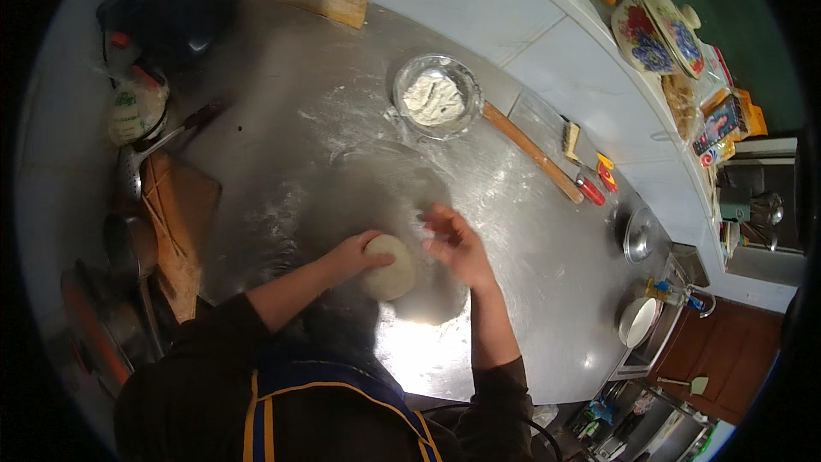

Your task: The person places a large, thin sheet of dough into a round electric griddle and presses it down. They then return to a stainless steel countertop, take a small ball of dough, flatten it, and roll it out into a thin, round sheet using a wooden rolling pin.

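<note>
A round, pale disc of dough [392,277] is in my left hand [355,259], with the thumb over its upper face and the fingers at its far edge. Whether the disc touches the steel worktop [532,308] below, I cannot tell. Just right of the dough is my right hand [460,250], blurred, its fingers apart and nothing seen in them. Flour streaks the steel around both hands. Farther off stands a clear bowl [473,83] with white flour [431,101] inside.
A wooden rolling pin [532,153] lies against the bowl's right side. Beyond it are a brush [571,139] and a red-handled tool [591,191]. A metal lid [639,235] and a white bowl [638,323] sit at right. Leftward are a wooden board [183,224] and a slotted spoon [132,173].
</note>
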Action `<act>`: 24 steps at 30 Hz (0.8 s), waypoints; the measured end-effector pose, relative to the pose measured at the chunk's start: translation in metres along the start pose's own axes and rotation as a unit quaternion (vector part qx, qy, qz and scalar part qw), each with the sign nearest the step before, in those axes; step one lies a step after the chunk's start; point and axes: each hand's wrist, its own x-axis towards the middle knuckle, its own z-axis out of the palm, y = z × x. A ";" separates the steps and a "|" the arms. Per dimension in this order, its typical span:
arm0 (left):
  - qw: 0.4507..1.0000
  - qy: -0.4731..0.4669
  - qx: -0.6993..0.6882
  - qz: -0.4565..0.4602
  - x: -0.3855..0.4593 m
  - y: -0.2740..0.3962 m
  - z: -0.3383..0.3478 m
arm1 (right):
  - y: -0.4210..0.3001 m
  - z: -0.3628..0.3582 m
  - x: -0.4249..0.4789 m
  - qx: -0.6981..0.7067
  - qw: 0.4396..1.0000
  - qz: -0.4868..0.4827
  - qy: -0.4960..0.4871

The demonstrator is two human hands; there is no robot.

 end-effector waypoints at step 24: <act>0.894 0.263 0.086 0.353 0.020 0.039 0.003 | -0.002 0.079 0.056 0.459 0.866 -0.062 0.185</act>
